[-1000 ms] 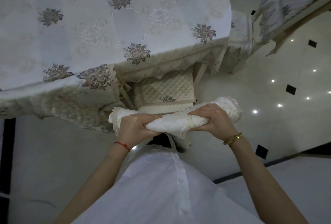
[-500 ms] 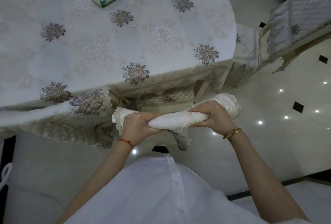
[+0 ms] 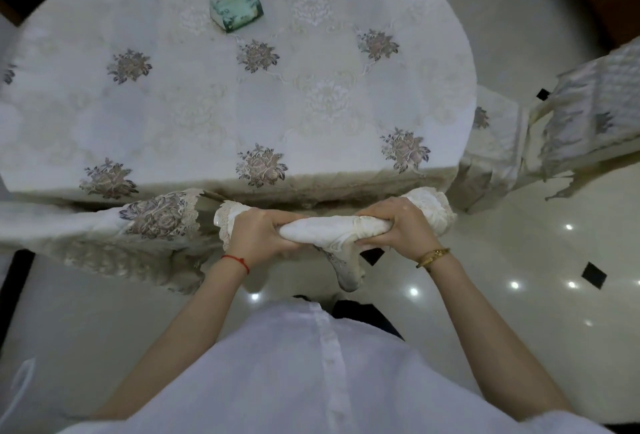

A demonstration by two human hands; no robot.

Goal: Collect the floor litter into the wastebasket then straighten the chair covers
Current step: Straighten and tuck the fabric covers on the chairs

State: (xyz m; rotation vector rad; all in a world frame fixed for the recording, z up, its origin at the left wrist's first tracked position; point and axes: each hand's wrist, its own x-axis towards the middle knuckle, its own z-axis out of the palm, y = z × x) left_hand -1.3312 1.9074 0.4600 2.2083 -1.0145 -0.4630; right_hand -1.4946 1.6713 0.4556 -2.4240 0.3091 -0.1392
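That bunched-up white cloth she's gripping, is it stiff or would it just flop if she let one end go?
Probably floppy: the chair cover bunches where the left hand and right hand grip it, and a loose flap droops between them. It looks light, as it barely sags. The lace edging may snag.

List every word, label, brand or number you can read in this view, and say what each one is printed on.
No text can be read here.
Tissue pack on the table: green and white print on its wrapper, too blurred to read.
Tablecloth: embroidered flowers only, no lettering.
Chair cover gripped by the left hand and right hand: lace trim, no label showing.
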